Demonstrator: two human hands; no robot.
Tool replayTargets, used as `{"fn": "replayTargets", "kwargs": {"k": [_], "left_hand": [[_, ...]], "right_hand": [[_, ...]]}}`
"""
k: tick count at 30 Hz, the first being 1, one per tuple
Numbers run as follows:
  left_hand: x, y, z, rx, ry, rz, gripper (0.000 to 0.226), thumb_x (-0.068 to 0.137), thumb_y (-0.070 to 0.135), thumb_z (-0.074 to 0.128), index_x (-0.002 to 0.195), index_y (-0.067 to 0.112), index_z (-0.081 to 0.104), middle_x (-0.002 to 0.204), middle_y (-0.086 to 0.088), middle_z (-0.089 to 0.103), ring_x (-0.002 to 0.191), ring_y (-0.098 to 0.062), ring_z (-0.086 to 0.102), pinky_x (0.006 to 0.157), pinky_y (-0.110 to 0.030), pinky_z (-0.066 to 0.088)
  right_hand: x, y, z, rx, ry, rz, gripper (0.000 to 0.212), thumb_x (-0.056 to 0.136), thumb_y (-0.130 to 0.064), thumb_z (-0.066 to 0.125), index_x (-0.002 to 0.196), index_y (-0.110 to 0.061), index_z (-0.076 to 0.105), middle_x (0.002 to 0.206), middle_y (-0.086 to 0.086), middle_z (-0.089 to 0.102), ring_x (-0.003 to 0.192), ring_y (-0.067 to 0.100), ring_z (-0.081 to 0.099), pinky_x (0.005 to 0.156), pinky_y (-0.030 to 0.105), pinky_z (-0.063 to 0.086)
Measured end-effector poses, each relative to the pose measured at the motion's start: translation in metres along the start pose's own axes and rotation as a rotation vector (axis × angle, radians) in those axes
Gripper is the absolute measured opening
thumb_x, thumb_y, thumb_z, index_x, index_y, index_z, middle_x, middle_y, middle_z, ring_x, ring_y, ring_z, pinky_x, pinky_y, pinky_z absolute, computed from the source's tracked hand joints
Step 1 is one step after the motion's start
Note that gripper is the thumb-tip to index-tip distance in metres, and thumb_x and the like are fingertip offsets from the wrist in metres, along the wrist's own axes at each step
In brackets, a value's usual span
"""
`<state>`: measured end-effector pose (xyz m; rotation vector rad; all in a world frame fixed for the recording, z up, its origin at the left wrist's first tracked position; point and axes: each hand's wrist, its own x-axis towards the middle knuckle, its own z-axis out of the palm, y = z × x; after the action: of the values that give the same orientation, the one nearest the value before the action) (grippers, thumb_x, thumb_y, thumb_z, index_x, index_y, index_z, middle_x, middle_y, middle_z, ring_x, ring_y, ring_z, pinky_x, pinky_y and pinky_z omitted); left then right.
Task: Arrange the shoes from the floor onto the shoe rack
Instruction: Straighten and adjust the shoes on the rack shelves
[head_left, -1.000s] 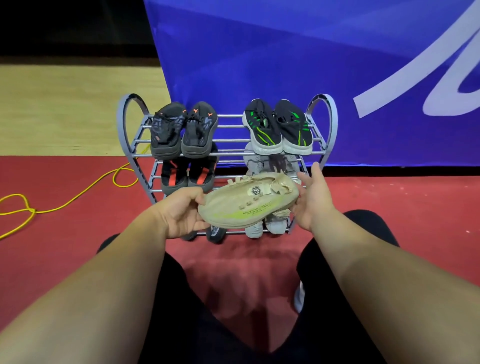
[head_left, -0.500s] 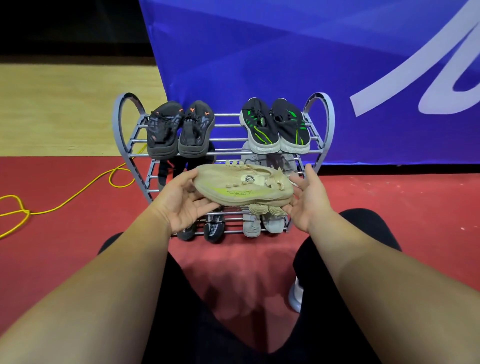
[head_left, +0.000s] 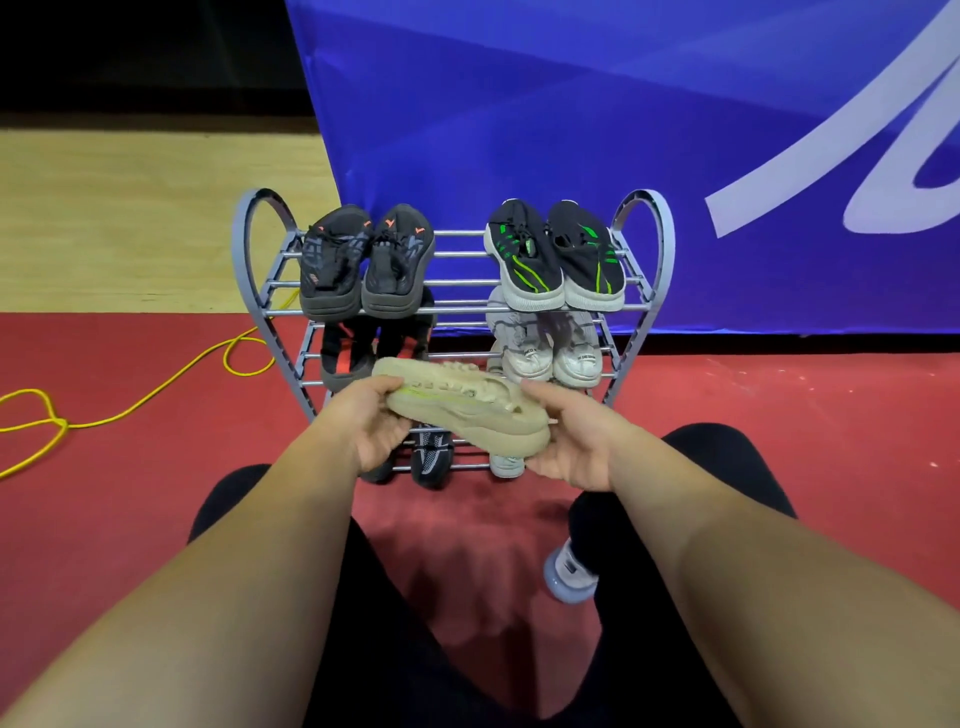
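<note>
Head view: beige shoe (head_left: 462, 410) is held crosswise just in front of the shoe rack (head_left: 462, 283), level with its middle tier. Left hand (head_left: 371, 431) grips one end, fingers curled round it. Right hand (head_left: 576, 441) grips the other, thumb on top. Rack top tier holds a black-orange pair (head_left: 363, 265) and a black-green pair (head_left: 553, 260). White pair (head_left: 550, 358) sits on the middle tier.

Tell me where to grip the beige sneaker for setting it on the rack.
Take it by its two ends, one hand from each side. The beige sneaker lies crosswise before the shoe rack, long and soft-looking; the left hand holds one end and the right hand cups the thick-soled other end.
</note>
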<state>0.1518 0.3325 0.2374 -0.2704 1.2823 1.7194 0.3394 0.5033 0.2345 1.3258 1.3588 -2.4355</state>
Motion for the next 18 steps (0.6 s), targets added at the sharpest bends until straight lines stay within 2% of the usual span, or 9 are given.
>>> {"fn": "replayTargets", "kwargs": {"k": [3,4,7,10,14,16,18], "left_hand": [[0.008,-0.015,-0.003,0.134,0.085,-0.014,0.013,0.097,0.003,0.056,0.107,0.002,0.065,0.092,-0.013,0.071,0.075,-0.021,0.071,0.058,-0.029,0.060],[0.008,-0.021,-0.005,0.189,0.101,-0.036,0.011,0.097,0.003,0.056,0.102,0.003,0.065,0.091,-0.014,0.070,0.074,-0.022,0.071,0.057,-0.031,0.060],[0.004,-0.033,-0.016,0.287,0.109,-0.166,0.014,0.098,0.008,0.055,0.107,0.001,0.065,0.090,-0.015,0.071,0.071,-0.025,0.072,0.057,-0.037,0.062],[0.005,-0.037,-0.030,0.350,0.072,-0.268,0.020,0.101,0.022,0.057,0.104,0.005,0.067,0.085,-0.012,0.073,0.077,-0.025,0.071,0.069,-0.041,0.063],[0.020,-0.041,-0.047,0.332,0.021,-0.338,0.043,0.095,0.041,0.067,0.118,0.004,0.063,0.109,-0.019,0.068,0.085,-0.028,0.071,0.069,-0.040,0.064],[0.029,-0.041,-0.054,0.336,-0.006,-0.359,0.040,0.093,0.040,0.068,0.115,0.007,0.065,0.107,-0.018,0.070,0.085,-0.027,0.072,0.078,-0.040,0.063],[0.038,-0.039,-0.062,0.334,0.011,-0.343,0.027,0.095,0.030,0.064,0.110,0.008,0.067,0.100,-0.014,0.072,0.082,-0.023,0.071,0.083,-0.036,0.061]], "right_hand": [[0.017,0.015,0.008,-0.181,-0.136,0.121,0.055,0.078,-0.034,0.084,0.126,-0.013,0.068,0.098,0.008,0.071,0.072,0.017,0.065,0.066,0.031,0.061],[0.022,0.020,0.013,-0.219,-0.167,0.156,0.054,0.081,-0.031,0.082,0.129,-0.011,0.066,0.099,0.010,0.071,0.072,0.017,0.067,0.068,0.031,0.061],[0.035,0.030,0.032,-0.279,-0.180,0.181,0.034,0.093,-0.024,0.072,0.125,-0.012,0.067,0.096,0.007,0.074,0.070,0.016,0.071,0.064,0.031,0.062],[0.055,0.035,0.049,-0.294,-0.117,0.156,0.028,0.094,-0.023,0.072,0.119,-0.011,0.069,0.088,0.006,0.074,0.064,0.015,0.070,0.061,0.032,0.061],[0.083,0.046,0.073,-0.266,-0.066,0.163,0.025,0.096,-0.023,0.071,0.115,-0.008,0.067,0.096,0.012,0.074,0.075,0.020,0.072,0.066,0.033,0.064],[0.102,0.054,0.085,-0.203,-0.055,0.148,0.023,0.096,-0.016,0.071,0.117,-0.007,0.067,0.102,0.014,0.077,0.078,0.023,0.076,0.060,0.034,0.064],[0.121,0.059,0.097,-0.203,-0.061,0.126,0.030,0.095,-0.012,0.071,0.124,-0.009,0.065,0.110,0.012,0.077,0.093,0.025,0.077,0.066,0.035,0.063]]}}
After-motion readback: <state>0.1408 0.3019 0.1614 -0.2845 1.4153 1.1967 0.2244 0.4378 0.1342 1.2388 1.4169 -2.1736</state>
